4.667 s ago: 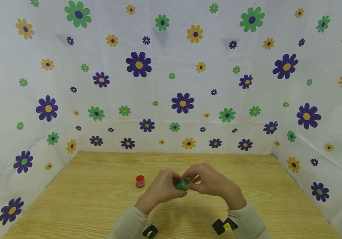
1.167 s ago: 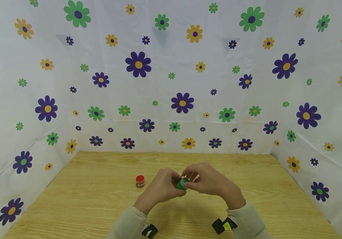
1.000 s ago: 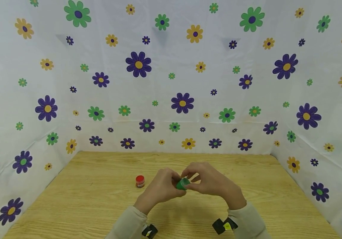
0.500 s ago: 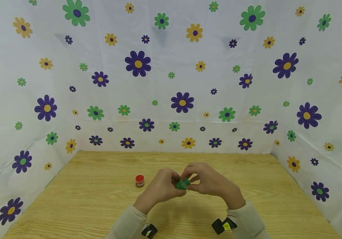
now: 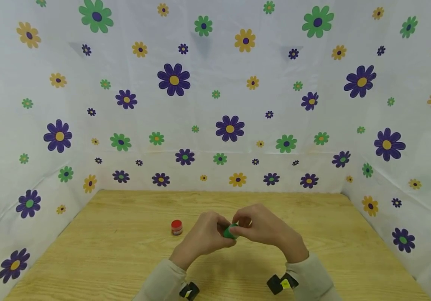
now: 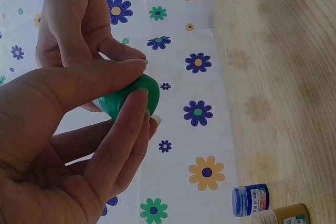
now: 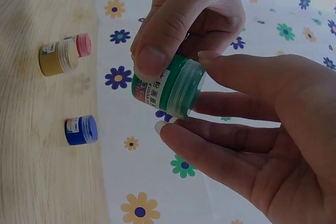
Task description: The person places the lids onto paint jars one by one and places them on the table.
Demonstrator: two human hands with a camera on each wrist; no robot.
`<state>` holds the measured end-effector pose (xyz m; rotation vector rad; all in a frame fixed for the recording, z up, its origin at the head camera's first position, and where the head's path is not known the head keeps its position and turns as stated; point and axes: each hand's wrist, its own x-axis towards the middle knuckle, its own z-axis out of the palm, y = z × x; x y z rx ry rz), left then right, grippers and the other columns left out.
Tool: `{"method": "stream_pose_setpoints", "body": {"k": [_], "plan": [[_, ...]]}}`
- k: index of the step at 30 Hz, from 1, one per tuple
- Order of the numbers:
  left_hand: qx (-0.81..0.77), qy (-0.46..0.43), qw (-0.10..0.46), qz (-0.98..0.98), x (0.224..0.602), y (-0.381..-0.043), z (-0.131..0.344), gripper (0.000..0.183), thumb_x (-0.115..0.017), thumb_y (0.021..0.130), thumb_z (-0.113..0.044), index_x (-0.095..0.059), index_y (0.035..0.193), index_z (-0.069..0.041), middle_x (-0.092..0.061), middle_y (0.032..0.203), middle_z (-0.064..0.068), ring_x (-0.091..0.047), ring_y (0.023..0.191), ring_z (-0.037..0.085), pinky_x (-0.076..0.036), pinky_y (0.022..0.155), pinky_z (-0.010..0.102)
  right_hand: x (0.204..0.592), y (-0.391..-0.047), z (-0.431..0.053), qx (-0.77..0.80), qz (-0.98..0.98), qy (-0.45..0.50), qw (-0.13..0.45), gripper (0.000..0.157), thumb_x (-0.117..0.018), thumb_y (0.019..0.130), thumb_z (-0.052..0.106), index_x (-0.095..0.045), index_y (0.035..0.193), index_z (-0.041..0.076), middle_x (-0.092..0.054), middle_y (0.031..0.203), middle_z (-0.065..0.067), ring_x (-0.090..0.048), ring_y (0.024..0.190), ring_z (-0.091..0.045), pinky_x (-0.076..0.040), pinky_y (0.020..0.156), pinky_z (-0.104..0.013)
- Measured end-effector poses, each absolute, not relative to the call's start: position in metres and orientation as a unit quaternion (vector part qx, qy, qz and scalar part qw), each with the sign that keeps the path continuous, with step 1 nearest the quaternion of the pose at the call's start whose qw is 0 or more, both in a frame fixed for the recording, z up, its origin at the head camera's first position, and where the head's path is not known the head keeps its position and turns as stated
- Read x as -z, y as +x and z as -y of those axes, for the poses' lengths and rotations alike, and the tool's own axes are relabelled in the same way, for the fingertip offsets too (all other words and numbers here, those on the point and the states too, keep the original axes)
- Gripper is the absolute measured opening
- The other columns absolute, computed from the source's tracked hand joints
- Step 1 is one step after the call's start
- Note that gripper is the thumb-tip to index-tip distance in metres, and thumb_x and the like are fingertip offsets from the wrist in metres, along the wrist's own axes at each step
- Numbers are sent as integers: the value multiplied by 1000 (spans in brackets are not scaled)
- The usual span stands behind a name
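My left hand holds a small green paint jar above the table, tilted with its lid end toward the right hand. In the right wrist view, the left thumb presses on the jar's label. My right hand has its thumb and fingers around the clear ribbed lid, with the thumb tip at its edge. The left wrist view shows the jar's rounded green base between the left thumb and fingers; the lid side is hidden there.
A red-lidded paint jar stands on the wooden table, left of the hands. The right wrist view also has a gold paint jar and a blue paint jar. Flower-printed white sheets enclose the back and sides.
The right hand's fingers have shifted repeatedly around the lid; its thumb now lies farther over the jar than half a second ago. The left hand and the red-lidded jar stay in place.
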<state>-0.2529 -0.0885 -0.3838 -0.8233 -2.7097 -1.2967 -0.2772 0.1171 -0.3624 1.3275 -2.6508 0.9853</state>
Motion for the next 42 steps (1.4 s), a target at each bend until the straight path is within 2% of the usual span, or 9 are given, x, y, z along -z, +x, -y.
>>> {"method": "stream_pose_setpoints", "body": {"k": [2, 5, 9, 14, 22, 31, 42], "plan": [[417, -264, 13, 870, 384, -253, 88, 11, -85, 82, -11, -81, 89, -5, -78, 82, 5, -69, 67, 9, -55, 61, 19, 362, -277, -117, -314, 852, 420, 6, 15, -74, 96, 22, -76, 102, 9, -75, 82, 2, -65, 73, 0, -55, 70, -19], [417, -262, 8, 870, 383, -253, 89, 11, -84, 82, -11, -80, 90, -4, -78, 83, 5, -70, 68, 9, -56, 61, 19, 362, -277, -118, -322, 848, 421, -1, 19, -75, 95, 21, -75, 107, 7, -77, 91, -2, -69, 79, -5, -57, 71, -19], [420, -259, 5, 870, 383, -253, 89, 13, -84, 82, -10, -80, 92, -3, -79, 85, 6, -71, 70, 11, -56, 63, 20, 362, -277, -120, -340, 836, 431, -9, 24, -79, 91, 11, -73, 114, 6, -74, 106, -7, -72, 95, -16, -60, 78, -22], [416, -254, 7, 873, 383, -252, 90, 15, -85, 81, -10, -80, 93, -2, -78, 86, 7, -71, 71, 11, -56, 63, 20, 363, -276, -120, -346, 827, 443, -20, 30, -79, 87, 1, -71, 116, 6, -70, 111, -8, -70, 105, -23, -62, 86, -30], [419, -251, 2, 873, 382, -252, 90, 14, -84, 82, -12, -80, 93, -4, -78, 85, 5, -69, 69, 9, -56, 63, 20, 363, -276, -120, -355, 814, 461, -17, 22, -78, 88, 0, -74, 109, 6, -72, 108, -8, -71, 101, -23, -63, 85, -36], [417, -253, 2, 873, 383, -253, 90, 14, -85, 81, -11, -80, 93, -4, -78, 84, 4, -69, 69, 9, -56, 63, 20, 364, -277, -120, -362, 815, 453, -17, 18, -79, 88, 3, -76, 106, 6, -73, 103, -7, -71, 97, -20, -60, 82, -23], [423, -250, 16, 871, 385, -254, 88, 17, -88, 79, -13, -81, 91, -3, -78, 84, 6, -69, 68, 9, -56, 60, 19, 362, -277, -120, -348, 819, 456, -7, 17, -78, 88, 2, -78, 105, 5, -75, 100, -6, -72, 92, -16, -60, 78, -21]]}}
